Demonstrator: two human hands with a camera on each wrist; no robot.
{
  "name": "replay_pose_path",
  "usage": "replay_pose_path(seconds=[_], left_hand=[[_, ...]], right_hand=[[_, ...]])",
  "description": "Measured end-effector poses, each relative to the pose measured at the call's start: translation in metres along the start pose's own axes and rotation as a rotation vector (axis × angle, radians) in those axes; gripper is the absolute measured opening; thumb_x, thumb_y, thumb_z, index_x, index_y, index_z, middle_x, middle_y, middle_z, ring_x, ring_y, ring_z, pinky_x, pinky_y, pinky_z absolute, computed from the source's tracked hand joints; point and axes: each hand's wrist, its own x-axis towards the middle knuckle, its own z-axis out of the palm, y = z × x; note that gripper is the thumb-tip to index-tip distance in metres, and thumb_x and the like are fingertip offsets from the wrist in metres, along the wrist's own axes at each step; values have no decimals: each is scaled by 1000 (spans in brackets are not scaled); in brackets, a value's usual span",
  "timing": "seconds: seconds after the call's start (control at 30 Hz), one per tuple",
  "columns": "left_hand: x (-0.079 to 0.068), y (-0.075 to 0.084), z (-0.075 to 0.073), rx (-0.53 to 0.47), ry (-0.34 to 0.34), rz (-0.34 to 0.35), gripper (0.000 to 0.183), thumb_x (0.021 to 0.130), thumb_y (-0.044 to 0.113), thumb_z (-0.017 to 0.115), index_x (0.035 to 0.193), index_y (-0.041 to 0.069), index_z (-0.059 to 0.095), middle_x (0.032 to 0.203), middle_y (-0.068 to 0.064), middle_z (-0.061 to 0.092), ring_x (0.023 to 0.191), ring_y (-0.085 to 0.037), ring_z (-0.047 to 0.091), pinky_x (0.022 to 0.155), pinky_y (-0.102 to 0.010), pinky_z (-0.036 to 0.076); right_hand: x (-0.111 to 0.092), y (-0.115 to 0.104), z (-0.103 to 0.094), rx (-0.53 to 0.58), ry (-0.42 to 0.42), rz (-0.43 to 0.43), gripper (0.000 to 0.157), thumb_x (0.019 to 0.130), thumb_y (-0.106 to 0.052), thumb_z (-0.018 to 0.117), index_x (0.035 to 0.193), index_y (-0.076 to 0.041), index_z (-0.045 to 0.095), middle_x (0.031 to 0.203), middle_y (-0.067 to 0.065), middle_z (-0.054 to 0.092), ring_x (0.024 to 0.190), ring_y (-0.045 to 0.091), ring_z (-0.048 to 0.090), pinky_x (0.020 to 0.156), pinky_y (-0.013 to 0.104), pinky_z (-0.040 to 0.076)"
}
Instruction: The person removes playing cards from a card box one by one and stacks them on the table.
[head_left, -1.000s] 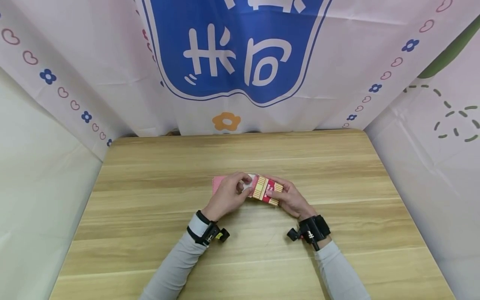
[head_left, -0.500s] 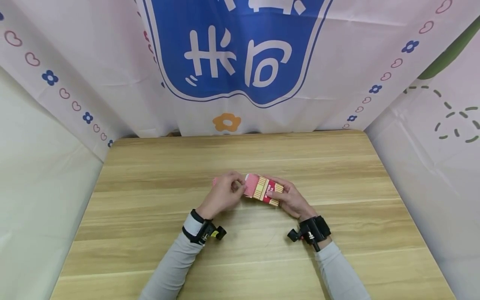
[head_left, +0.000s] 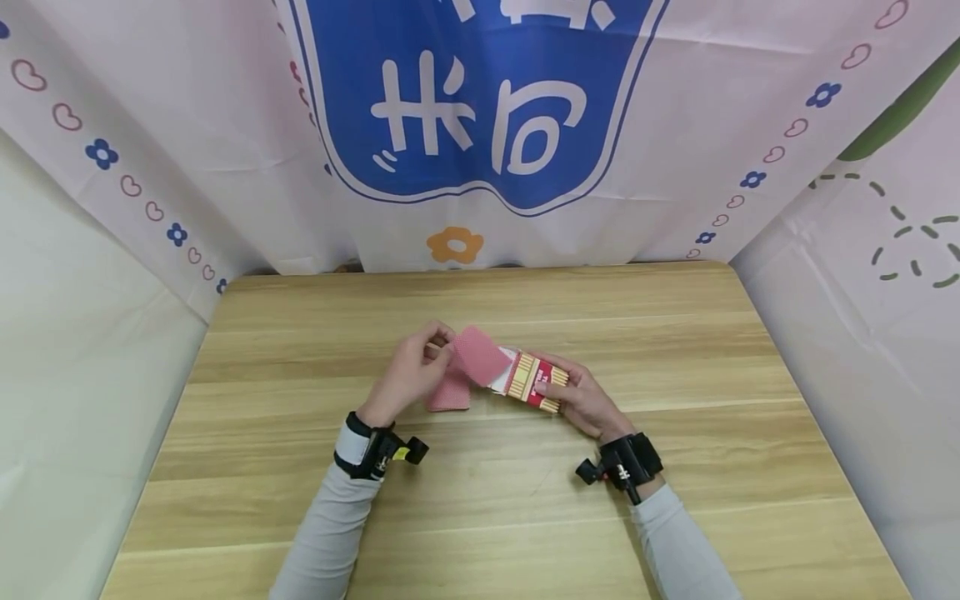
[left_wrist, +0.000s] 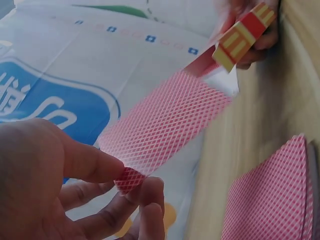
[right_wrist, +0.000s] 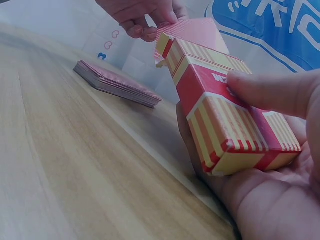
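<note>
A person's left forearm (head_left: 326,525) and right forearm (head_left: 678,533), both gray-sleeved, extend forward and angle in toward each other. The left hand (head_left: 408,375), the farther forward of the two, pinches, the left thumb (left_wrist: 95,165) pressed to bent fingers (left_wrist: 152,191), the other digits loosely curled. The right hand (head_left: 588,402) grips with palm partly upturned, the right thumb (right_wrist: 270,92) laid across the top and the fingers wrapped underneath. The hands are near each other, but apart.
</note>
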Motion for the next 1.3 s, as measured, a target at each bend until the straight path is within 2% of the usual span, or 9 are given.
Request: replay_pose_path(seconds=[0.3, 0.4, 0.5, 0.63, 0.73, 0.83, 0.97, 1.13, 1.3], left_hand=[[2, -13, -18, 23, 30, 18, 19, 103, 15, 58, 117, 8, 69, 112, -13, 68, 96, -28, 68, 84, -42, 57], [4, -21, -24, 21, 35, 19, 22, 104, 15, 58, 119, 6, 71, 115, -14, 67, 104, -30, 65, 88, -45, 55], [7, -32, -27, -8, 19, -20, 24, 104, 18, 59, 121, 6, 72, 120, -15, 66, 113, -29, 60, 96, -48, 53], [12, -48, -25, 15, -29, -75, 27, 104, 22, 59, 122, 8, 72, 124, -13, 66, 123, -29, 56, 105, -52, 47], [15, -56, -19, 61, -52, -91, 27, 104, 24, 59, 121, 9, 73, 126, -14, 67, 122, -32, 60, 103, -53, 48], [16, -61, -14, 89, -46, -98, 25, 103, 22, 61, 119, 9, 75, 125, -15, 67, 115, -34, 65, 98, -51, 52], [16, -63, -7, 144, -13, -87, 23, 101, 20, 63, 116, 10, 78, 117, -12, 67, 104, -28, 65, 90, -44, 54], [16, -61, -4, 223, 17, -75, 22, 100, 17, 64, 114, 10, 80, 106, -9, 65, 93, -23, 58, 79, -37, 49], [17, -59, -1, 266, 10, -93, 22, 100, 17, 65, 114, 10, 80, 109, -9, 65, 95, -24, 58, 81, -38, 50]], right_hand=[[0, -1, 0, -12, 2, -8, 55, 94, 3, 66, 146, -15, 61, 139, 11, 56, 118, 21, 64, 95, 33, 57], [0, -1, 0, -10, -1, -11, 56, 95, 4, 65, 147, -14, 60, 139, 11, 56, 118, 21, 63, 95, 33, 57], [0, -1, -1, -4, -7, -13, 56, 95, 5, 64, 147, -14, 59, 139, 11, 56, 118, 21, 64, 95, 33, 57], [0, 0, -1, 3, -15, -18, 56, 95, 6, 63, 148, -13, 59, 139, 11, 57, 118, 21, 64, 95, 33, 57], [0, 0, -1, 1, -13, -20, 55, 95, 4, 65, 146, -15, 61, 137, 11, 58, 117, 21, 64, 95, 33, 57], [-1, 0, -1, -3, -8, -18, 54, 94, 3, 67, 143, -18, 63, 136, 11, 58, 116, 20, 65, 94, 32, 57], [-1, 1, -1, -1, -1, -12, 54, 93, 3, 68, 143, -18, 63, 136, 11, 59, 116, 20, 65, 94, 32, 57], [0, 1, -1, 0, 5, -5, 55, 94, 5, 65, 145, -16, 62, 136, 11, 59, 116, 21, 65, 94, 33, 57], [0, 1, -1, 0, -2, -10, 55, 95, 6, 62, 145, -16, 61, 136, 11, 59, 117, 21, 65, 95, 33, 57]])
